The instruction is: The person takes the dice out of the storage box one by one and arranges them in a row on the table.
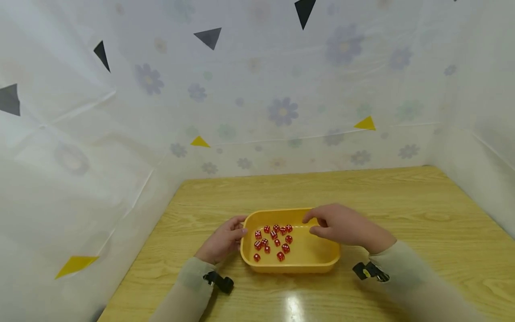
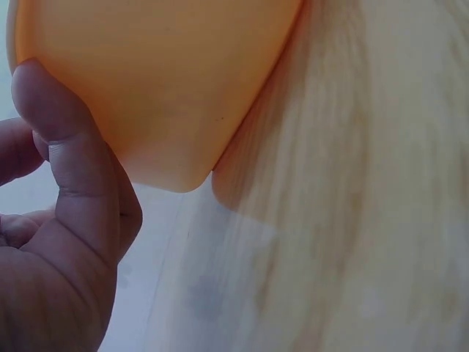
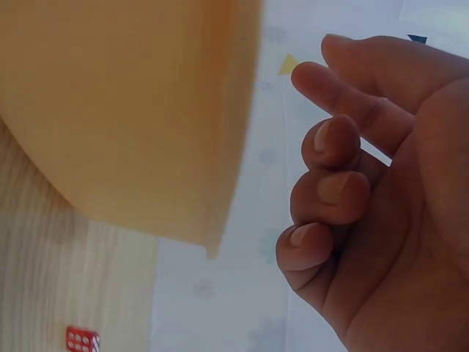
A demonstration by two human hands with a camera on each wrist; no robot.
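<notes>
1. A yellow tray (image 1: 314, 261) sits on the wooden desk (image 1: 422, 201) in the lower middle of the head view.
2. Red dice (image 1: 273, 241) lie scattered in the left half of the tray; the right half of its floor is bare.
3. The left hand (image 1: 222, 241) rests at the tray's left end, thumb and fingertips against its outer wall; the left wrist view shows the thumb (image 2: 58, 132) pressed on the orange-yellow wall.
4. The right hand (image 1: 342, 226) hovers over the tray's back right part, fingers loosely curled, thumb and forefinger drawn near each other. The right wrist view shows nothing held between the fingers (image 3: 330, 191).
5. The two hands are apart, one at each side of the dice.
6. A small black clip (image 1: 219, 281) sits at the left wrist, another (image 1: 368, 270) at the right.
7. White sheeting (image 1: 281, 89) printed with pale flowers walls the desk, dotted with black and yellow triangles.
</notes>
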